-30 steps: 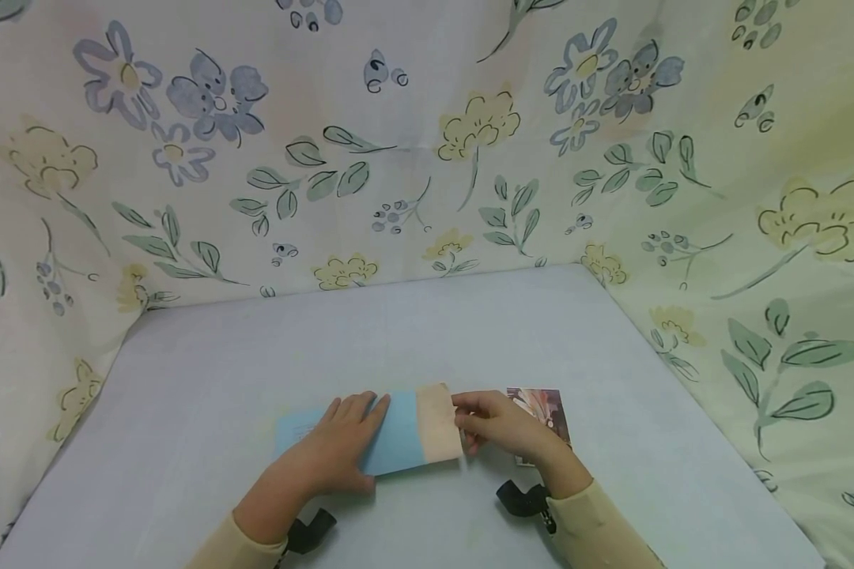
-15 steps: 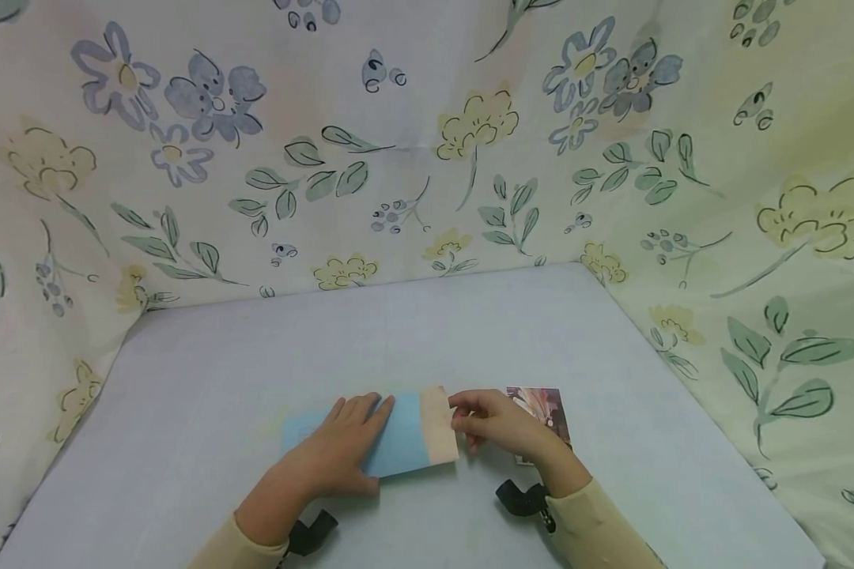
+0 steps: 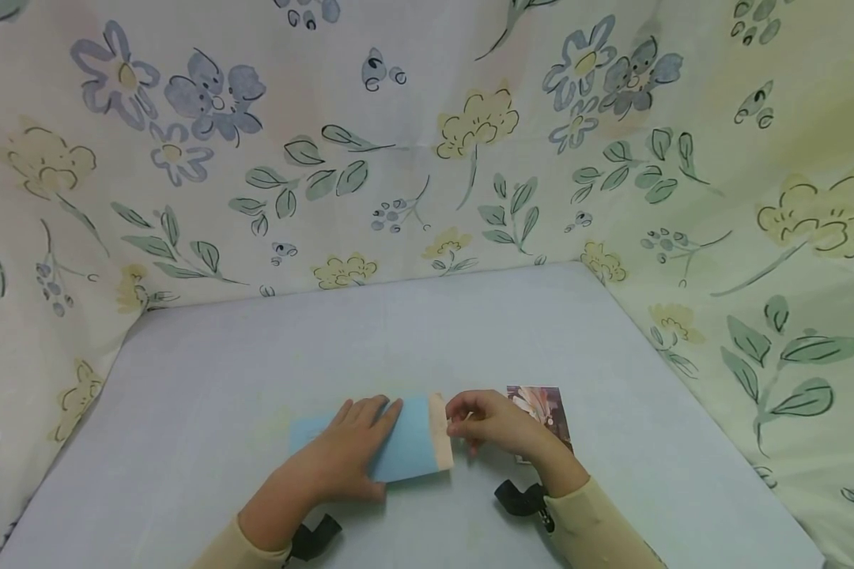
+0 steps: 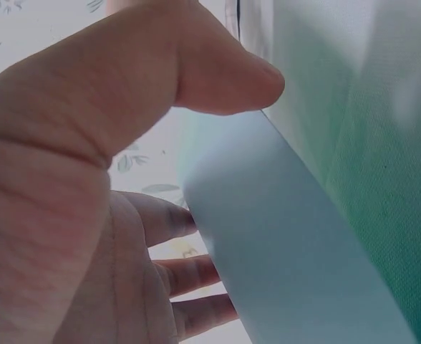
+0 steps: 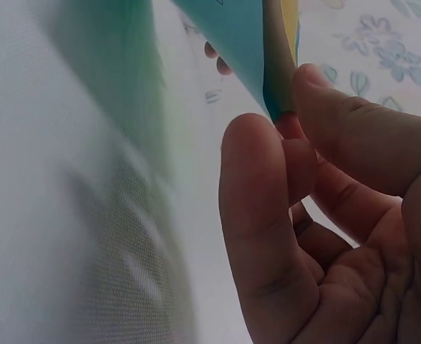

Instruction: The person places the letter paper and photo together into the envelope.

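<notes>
A light blue, envelope-like piece of paper (image 3: 409, 442) with a cream end strip (image 3: 439, 431) is tilted over the white table in the head view. My left hand (image 3: 349, 446) lies across its middle, gripping it with the fingers at the far edge and the thumb (image 4: 232, 82) at the near one. At the cream end, my right hand (image 3: 487, 423) pinches the edge between thumb (image 5: 321, 93) and a fingertip. A yellow layer shows behind that strip in the right wrist view. Most of the paper's left part is hidden under my left hand.
Just behind the right hand lies a small picture card (image 3: 544, 403) in pink and dark brown, partly covered by the forearm. Flower-patterned cloth (image 3: 406, 197) rises behind the table (image 3: 370, 340) and along both sides. Black wrist mounts (image 3: 519, 499) sit below the hands.
My left hand and the blue part have slid slightly right and toward me. The cream strip shows narrower than before, its outer edge having shifted left with my right fingertips.
</notes>
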Demonstrator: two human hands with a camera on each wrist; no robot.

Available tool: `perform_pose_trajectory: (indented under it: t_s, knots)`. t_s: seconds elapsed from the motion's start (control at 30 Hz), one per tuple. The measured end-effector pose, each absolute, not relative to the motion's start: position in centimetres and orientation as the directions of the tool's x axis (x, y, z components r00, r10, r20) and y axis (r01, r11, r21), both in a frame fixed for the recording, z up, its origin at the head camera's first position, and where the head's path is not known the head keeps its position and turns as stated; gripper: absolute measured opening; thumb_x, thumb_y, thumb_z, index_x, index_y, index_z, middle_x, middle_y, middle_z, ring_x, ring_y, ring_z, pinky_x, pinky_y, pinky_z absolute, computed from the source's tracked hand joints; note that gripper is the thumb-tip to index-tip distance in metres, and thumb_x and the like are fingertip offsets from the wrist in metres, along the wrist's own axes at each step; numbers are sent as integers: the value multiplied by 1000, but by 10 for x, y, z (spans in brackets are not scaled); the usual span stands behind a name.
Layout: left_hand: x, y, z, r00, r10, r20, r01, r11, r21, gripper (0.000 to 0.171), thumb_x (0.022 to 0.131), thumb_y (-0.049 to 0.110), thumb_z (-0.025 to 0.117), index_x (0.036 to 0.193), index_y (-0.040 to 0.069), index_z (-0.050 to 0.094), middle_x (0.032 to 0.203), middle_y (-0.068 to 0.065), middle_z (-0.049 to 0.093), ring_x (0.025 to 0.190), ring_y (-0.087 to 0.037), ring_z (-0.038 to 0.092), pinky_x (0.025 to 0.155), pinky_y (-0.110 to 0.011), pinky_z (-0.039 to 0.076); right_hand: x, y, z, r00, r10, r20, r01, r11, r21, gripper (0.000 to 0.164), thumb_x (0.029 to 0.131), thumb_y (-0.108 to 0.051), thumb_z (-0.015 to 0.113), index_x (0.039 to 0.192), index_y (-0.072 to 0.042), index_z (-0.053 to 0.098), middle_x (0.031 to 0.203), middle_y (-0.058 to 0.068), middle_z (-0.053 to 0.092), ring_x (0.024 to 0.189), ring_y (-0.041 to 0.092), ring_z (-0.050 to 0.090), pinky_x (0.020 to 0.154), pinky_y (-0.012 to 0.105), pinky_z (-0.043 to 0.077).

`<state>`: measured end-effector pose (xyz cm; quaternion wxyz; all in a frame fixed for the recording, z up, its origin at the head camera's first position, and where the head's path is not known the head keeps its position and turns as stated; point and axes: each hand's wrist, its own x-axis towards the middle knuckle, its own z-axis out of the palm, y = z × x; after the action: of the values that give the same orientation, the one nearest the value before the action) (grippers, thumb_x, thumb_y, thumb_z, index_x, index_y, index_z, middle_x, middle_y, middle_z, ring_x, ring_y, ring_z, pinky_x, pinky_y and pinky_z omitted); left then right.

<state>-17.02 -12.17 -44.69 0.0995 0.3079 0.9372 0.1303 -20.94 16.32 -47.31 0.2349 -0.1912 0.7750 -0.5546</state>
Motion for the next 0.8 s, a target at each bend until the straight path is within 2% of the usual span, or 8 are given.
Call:
perform_pose_trajectory:
  t_s: [0.4, 0.67, 0.8]
  knots:
    - [-167, -117, -448, -780, 619, -96, 574, 768, 285, 111, 71, 39, 87, 160, 3, 30, 157, -19, 34, 145, -36, 31, 119, -61, 22, -210, 161, -478, -807, -571, -151, -48, 318, -947, 18, 92, -17, 78, 99, -5, 67, 91, 5, 63, 61, 16, 61, 60, 31, 56]
    - [-165, -116, -448, -775, 625, -90, 583, 763, 280, 110, 71, 39, 86, 160, 3, 31, 157, -19, 35, 145, -36, 31, 119, -60, 22, -209, 160, -478, -825, -548, -135, -68, 334, -940, 20, 89, -18, 81, 92, -6, 65, 86, 4, 64, 60, 16, 61, 58, 34, 57]
    - [-166, -115, -448, -772, 629, -88, 588, 760, 275, 110, 72, 39, 86, 160, 3, 30, 157, -19, 34, 145, -36, 31, 119, -60, 22, -207, 158, -478, -842, -524, -125, -81, 353, -932, 24, 87, -18, 83, 88, -6, 62, 77, 1, 62, 60, 15, 59, 57, 34, 56]
